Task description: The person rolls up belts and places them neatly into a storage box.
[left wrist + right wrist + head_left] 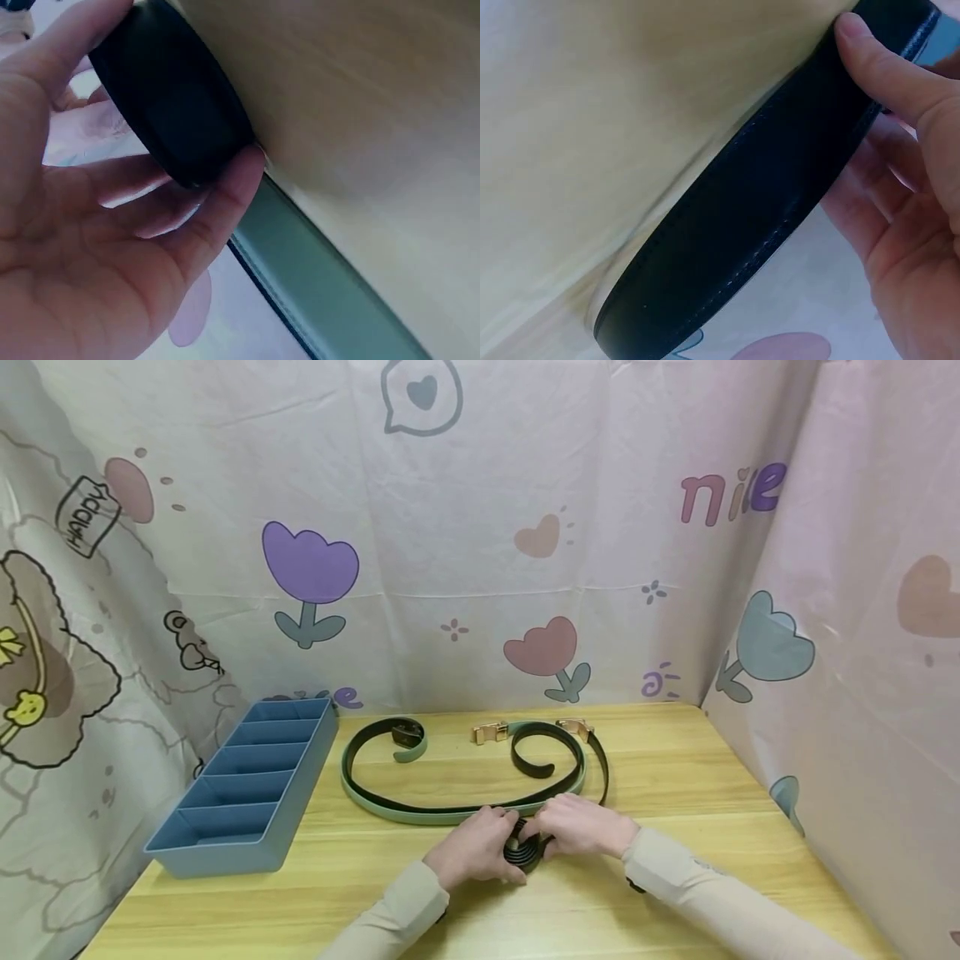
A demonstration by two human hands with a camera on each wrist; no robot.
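Observation:
A black belt (522,857) is wound into a tight coil standing on edge on the table near its front. My left hand (474,848) holds the coil from the left, its thumb and fingers curved round the outer turn; the left wrist view shows the smooth black outside (176,97) between them. On the other side my right hand (576,827) pinches the strap (727,217) close to the coil, the thumb lying on its outer face. The loose strap runs from there back toward a gold buckle (576,727).
Behind the hands lies a green strap (420,817) with a dark inner face, looped and curled at its ends. Another gold buckle (491,732) lies at the back. A blue compartment tray (296,806) stands at the left. Patterned cloth (450,527) hangs round the table.

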